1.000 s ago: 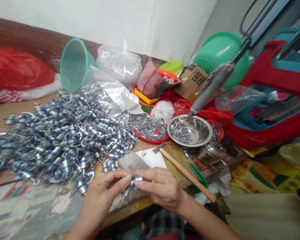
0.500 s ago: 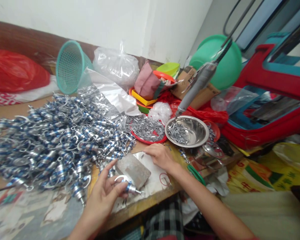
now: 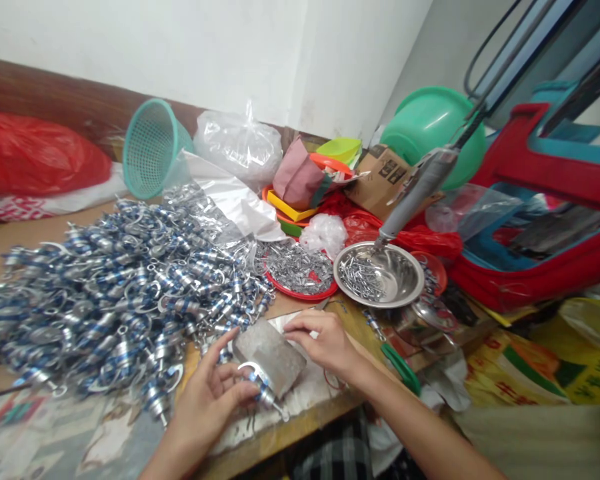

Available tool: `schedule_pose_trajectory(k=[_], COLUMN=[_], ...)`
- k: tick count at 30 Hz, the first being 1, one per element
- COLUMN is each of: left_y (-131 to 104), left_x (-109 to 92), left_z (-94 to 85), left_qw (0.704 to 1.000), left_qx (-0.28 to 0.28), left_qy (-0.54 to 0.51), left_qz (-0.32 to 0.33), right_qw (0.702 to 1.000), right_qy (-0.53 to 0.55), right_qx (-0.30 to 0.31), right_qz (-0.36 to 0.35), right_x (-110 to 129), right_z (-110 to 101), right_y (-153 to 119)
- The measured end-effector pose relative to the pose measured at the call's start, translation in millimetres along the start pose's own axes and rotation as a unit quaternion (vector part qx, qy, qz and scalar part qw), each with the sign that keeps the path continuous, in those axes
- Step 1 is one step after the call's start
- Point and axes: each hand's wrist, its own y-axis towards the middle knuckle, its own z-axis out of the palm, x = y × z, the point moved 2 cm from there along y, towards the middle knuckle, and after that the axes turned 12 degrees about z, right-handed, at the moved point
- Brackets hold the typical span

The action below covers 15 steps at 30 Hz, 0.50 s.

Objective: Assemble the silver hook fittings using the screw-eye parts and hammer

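My left hand [image 3: 215, 393] pinches a small blue-and-silver metal fitting [image 3: 265, 392] between thumb and fingers. The fitting has a curved silver hook at one end and a small eyelet at the other, and it lies against the near edge of a grey block [image 3: 270, 350]. At the block's right side is my right hand [image 3: 325, 340], its thumb and forefinger closed together; anything between them is too small to make out. Left of the block, a large heap of similar fittings [image 3: 125, 293] spreads over the table.
Behind the block stand a red plate [image 3: 281, 288] of small silver pieces and a steel bowl [image 3: 400, 299] of pins. A grey powered screwdriver-like tool [image 3: 420, 190] hangs over the bowl. Green-handled scissors or a similar tool [image 3: 401, 369] lie at right. A teal basket [image 3: 153, 150] rests behind the heap.
My right hand has come back from near the red plate toward the block, and its fingers have drawn together. My left hand still holds the fitting. The camera view has shifted slightly.
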Motion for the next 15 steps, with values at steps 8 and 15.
schedule_pose_trajectory(k=[8,15], left_y=[0.9,-0.9], left_x=[3.5,2.8], left_z=[-0.6,0.3], left_qw=[1.0,1.0], left_qx=[0.022,0.003], left_qy=[0.007,0.019], left_qz=[0.012,0.022], right_qw=[0.988,0.995], right_qy=[0.037,-0.072], right_qx=[-0.021,0.005], right_qz=[-0.146,-0.074], right_x=[48.4,59.3], right_z=[10.0,14.9], right_y=[-27.2,-45.4])
